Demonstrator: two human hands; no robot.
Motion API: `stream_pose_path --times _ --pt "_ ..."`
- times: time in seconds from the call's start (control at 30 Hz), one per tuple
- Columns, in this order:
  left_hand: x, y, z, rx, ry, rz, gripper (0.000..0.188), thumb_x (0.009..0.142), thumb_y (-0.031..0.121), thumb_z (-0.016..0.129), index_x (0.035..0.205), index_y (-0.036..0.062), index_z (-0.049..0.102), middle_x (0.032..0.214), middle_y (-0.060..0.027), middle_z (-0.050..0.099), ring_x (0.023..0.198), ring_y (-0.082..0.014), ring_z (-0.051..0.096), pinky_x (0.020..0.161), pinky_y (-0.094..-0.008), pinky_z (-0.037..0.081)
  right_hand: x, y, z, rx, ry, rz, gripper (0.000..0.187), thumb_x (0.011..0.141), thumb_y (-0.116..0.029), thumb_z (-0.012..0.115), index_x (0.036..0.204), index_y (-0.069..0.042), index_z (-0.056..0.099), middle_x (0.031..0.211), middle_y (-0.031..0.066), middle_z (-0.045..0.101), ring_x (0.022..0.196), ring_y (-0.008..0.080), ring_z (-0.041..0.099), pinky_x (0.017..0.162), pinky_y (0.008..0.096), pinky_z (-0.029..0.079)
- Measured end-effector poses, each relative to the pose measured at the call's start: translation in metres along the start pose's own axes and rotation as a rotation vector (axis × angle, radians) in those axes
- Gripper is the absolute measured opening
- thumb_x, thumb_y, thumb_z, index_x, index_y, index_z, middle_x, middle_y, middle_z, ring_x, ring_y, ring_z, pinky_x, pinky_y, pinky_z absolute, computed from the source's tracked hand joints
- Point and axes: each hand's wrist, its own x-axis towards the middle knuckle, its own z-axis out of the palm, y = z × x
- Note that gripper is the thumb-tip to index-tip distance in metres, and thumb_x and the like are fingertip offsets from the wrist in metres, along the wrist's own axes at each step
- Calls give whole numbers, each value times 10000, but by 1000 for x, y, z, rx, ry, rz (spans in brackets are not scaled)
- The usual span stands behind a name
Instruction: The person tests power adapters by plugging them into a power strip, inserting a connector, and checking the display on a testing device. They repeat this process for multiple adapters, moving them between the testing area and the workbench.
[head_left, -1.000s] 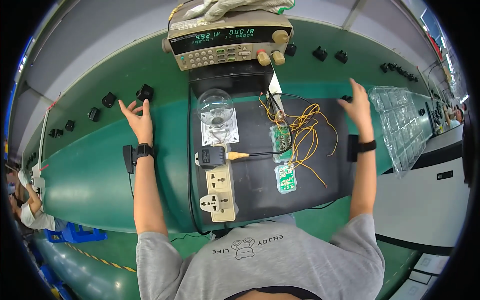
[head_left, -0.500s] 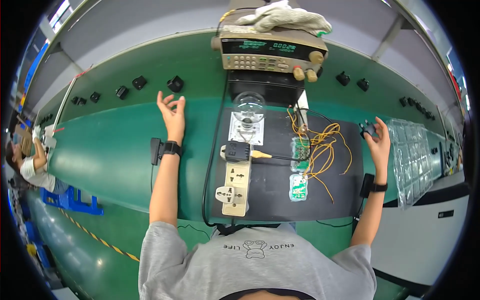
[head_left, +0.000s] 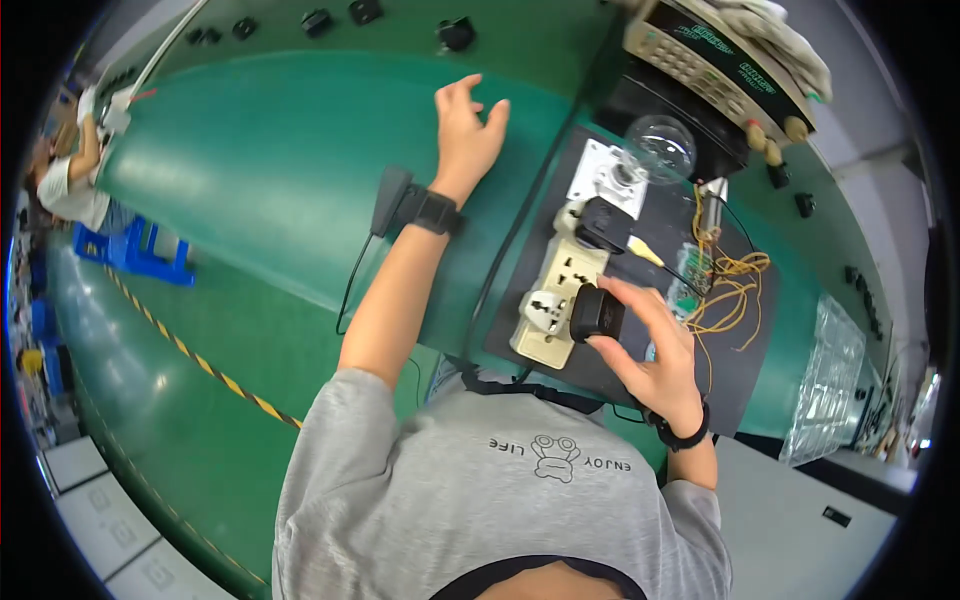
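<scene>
My right hand pinches a black power adapter between thumb and fingers, right beside the cream power strip. Whether the adapter touches the strip I cannot tell. A white plug converter sits in the strip. Farther up it, a second black adapter is plugged in, with a pale yellow connector and cable leading off it. My left hand is over the green bench, empty, its fingers loosely curled and apart.
A clear glass bulb stands by a white base plate on the dark mat. Orange wires tangle near a circuit board. Behind sits a bench instrument topped by a glove. Black adapters line the bench's far side.
My right hand has carried the black adapter leftward from the mat's right edge to the power strip. The view has swung left and tilted. My left hand remains empty.
</scene>
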Motion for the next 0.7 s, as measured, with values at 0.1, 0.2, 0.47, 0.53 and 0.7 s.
stream_pose_path --times 0.1,0.2,0.47,0.53,0.7 --pt "-1 7 -5 -15 -6 -115 467 809 196 647 1198 11 466 1177 -149 411 886 -243 545 723 -345 496 5 -6 11 -9 -72 -27 498 663 -8 750 1128 47 580 1144 172 602 934 297 592 807 346 477" --pt "-3 9 -10 -36 -54 -195 461 821 214 633 1198 13 460 1186 -146 400 919 -246 550 735 -351 498 8 -21 16 -203 -130 -80 485 644 21 743 1098 68 578 1145 176 574 905 309 569 747 355 485" --pt "-6 28 -14 -168 -150 -89 328 818 236 651 1074 48 569 1112 -97 493 876 -202 554 712 -310 475 19 -26 21 -349 -230 -102 446 657 -34 746 1070 43 596 1148 148 564 865 263 564 674 325 501" --pt "-6 39 -16 -304 -285 82 238 835 207 647 1006 46 613 1018 -63 578 865 -157 566 715 -275 460 21 -20 12 -179 -285 -7 391 659 -90 756 1019 8 635 1092 120 600 862 260 564 702 330 480" --pt "-23 77 -25 -437 -749 398 315 733 177 754 991 40 637 972 -72 616 933 -206 583 823 -313 454 15 13 -12 -410 172 37 320 665 -97 760 963 -17 675 1001 100 644 897 267 577 797 347 421"
